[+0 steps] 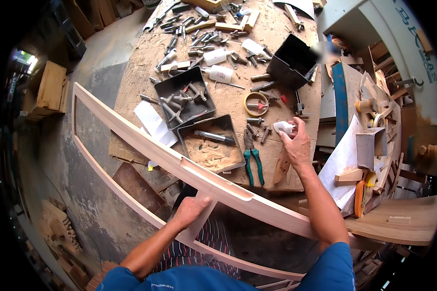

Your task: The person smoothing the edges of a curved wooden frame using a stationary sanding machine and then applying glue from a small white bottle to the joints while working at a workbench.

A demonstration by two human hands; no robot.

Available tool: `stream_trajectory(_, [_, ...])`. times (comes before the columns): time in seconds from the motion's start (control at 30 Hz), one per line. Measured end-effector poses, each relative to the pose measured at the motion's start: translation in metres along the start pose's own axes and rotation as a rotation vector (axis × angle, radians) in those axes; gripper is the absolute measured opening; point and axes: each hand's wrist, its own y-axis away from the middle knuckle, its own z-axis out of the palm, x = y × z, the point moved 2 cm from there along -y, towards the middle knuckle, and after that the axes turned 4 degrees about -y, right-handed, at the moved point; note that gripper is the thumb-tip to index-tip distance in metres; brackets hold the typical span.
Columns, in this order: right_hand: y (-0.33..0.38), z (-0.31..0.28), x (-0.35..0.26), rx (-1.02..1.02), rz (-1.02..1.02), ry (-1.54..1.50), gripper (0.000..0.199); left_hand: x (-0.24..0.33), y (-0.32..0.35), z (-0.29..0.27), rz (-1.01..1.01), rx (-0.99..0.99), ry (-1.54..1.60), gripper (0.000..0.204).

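A pale wooden frame point(145, 138) with long curved rails lies slantwise across my front, a long recess cut into its upper rail. My left hand point(193, 212) is closed round its short crosspiece point(199, 224). Over the cardboard-covered bench, my right hand point(297, 144) pinches a small white plastic bottle point(282, 127), while that forearm passes over the frame's right part. Left of the bottle are several router bits point(265, 134), pliers point(253, 167) with green handles and a yellow tape roll point(255, 104).
Two black trays, one with metal bits point(186, 89) and one with sawdust point(211, 153), sit beyond the frame. A black bin point(292, 60), white bottles point(221, 73) and many bits cover the bench point(131, 111). Wood scraps and a bent metal piece point(371, 148) lie at right.
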Motion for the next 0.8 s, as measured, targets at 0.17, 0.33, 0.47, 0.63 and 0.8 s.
stream_trajectory(0.17, [0.020,-0.015,-0.069,-0.068,-0.337,0.336,0.042,-0.012,0.005,-0.003,0.005,0.028,0.024,0.080])
stream_trajectory(0.33, [0.051,0.077,-0.098,-0.716,-0.384,0.163,0.015,-0.016,0.011,-0.006,-0.059,-0.026,0.066,0.084])
stream_trajectory(0.47, [0.049,0.139,-0.098,-0.835,-0.470,0.276,0.016,-0.024,0.018,-0.005,-0.056,-0.004,0.087,0.088])
stream_trajectory(0.63, [0.059,0.164,-0.088,-0.838,-0.531,0.281,0.017,-0.024,0.024,-0.007,-0.041,-0.009,0.107,0.084])
stream_trajectory(0.8, [0.062,0.167,-0.083,-0.825,-0.627,0.283,0.014,-0.012,0.029,-0.013,-0.060,0.007,0.151,0.085])
